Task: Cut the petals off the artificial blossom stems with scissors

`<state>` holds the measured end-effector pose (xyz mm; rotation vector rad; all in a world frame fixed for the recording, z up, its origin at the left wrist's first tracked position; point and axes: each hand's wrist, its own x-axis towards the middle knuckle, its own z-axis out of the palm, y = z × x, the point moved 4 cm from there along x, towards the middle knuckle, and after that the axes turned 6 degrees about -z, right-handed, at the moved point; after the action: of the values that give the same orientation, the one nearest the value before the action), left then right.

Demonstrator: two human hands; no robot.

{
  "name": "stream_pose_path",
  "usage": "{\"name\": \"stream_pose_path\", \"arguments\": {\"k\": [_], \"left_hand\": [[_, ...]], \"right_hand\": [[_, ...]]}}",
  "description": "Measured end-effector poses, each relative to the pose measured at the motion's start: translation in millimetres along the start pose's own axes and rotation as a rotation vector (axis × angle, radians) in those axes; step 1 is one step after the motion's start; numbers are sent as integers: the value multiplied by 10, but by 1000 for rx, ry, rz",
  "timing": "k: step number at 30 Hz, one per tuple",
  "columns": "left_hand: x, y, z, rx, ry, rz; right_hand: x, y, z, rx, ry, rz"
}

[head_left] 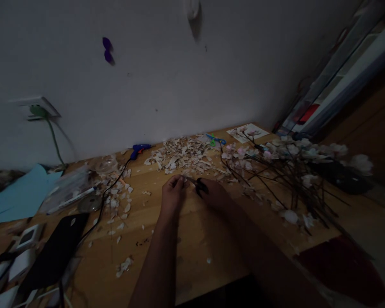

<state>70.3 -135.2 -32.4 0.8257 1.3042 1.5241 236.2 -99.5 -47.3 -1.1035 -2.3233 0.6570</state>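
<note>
Holds scissors just in front of the pile of pale flakes, with the right grip clamped around the black handles. Points the blades toward the left grip, also just in front of the pile. Brings thumb and fingertips together there on a small piece, too dim to name. Works over the tabletop. Has a blue glue gun just left of the pile, with a black cord trailing frontward. Shows a plastic bag and blue paper farther left of the pile, and a black slab to its front left. Has a blue-and-green tool at the pile's right edge, a white sheet beyond that, and pale blossoms on dark stems spread right of the pile. Faces a wall behind the pile, with a green plug well to its left.
</note>
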Motion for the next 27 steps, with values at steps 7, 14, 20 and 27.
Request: {"name": "stream_pose_path", "arguments": {"k": [7,14,20,27], "left_hand": [[-19,-23,65,-118,13,-34],[-50,-98,126,-231,15,-91],[-31,115,29,91,42,96],[-102,-38,183,-345,-13,-132]], "right_hand": [[4,23,17,-10,-3,21],[1,41,31,-9,-2,23],[4,-11,-5,-2,5,7],[-8,13,17,7,11,18]]}}
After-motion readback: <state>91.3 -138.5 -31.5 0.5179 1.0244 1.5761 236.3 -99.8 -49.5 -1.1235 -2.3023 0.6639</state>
